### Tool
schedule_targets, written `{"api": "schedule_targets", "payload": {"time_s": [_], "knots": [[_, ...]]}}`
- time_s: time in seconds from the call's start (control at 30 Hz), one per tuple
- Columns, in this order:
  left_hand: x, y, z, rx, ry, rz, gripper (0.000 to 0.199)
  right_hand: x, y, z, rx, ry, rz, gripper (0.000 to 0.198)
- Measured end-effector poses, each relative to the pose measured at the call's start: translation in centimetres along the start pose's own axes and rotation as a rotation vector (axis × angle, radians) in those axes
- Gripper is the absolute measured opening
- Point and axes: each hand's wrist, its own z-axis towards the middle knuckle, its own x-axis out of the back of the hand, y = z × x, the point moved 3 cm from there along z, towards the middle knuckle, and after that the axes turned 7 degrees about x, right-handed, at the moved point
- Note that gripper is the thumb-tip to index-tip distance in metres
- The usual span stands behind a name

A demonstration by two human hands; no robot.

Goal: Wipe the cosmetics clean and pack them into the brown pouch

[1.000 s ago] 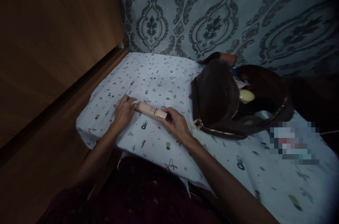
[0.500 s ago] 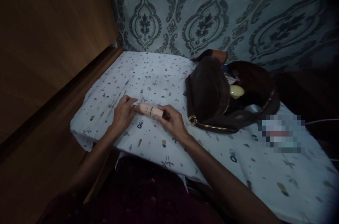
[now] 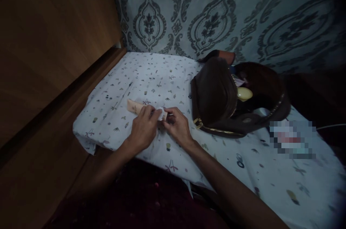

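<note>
A peach cosmetic tube (image 3: pixel 134 106) lies crosswise just above the patterned cloth, its flat end pointing left. My right hand (image 3: pixel 177 125) is closed around its right end, where the fingers hide the cap. My left hand (image 3: pixel 145 126) reaches across the middle of the tube, pinching a small white tissue (image 3: pixel 161 114) against it close to my right fingertips. Under the fingers, the middle of the tube is mostly hidden.
Right of my hands stands an open dark brown bag (image 3: pixel 213 88) with a gold zip and a pale yellow object (image 3: pixel 244 93) inside. A blurred-out item (image 3: pixel 293 139) lies farther right on the cloth (image 3: pixel 156 66). Wooden cabinet panels (image 3: pixel 54 41) border the left side.
My left hand has moved right with the tissue, from the tube's flat end to near its capped end. The flat end now shows. My right hand keeps its grip.
</note>
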Motion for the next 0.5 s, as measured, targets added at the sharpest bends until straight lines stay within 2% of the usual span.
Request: {"api": "schedule_targets", "payload": {"time_s": [0.1,0.2,0.33,0.5], "knots": [[0.0,0.6,-0.4,-0.007,-0.031,0.046,0.034,-0.1,0.2,-0.1,-0.017,0.001,0.041,0.027],[-0.1,0.1,-0.7,0.015,-0.056,0.078,0.036,-0.5,0.5,-0.5,-0.109,-0.061,0.14,0.023],[0.1,-2.0,-0.7,0.094,-0.052,0.112,0.037,-0.7,0.3,-0.9,-0.213,-0.105,0.217,0.032],[0.7,-5.3,-0.4,0.225,-0.052,0.088,0.043,-0.8,-0.1,-1.0,-0.26,-0.097,0.308,0.038]]}}
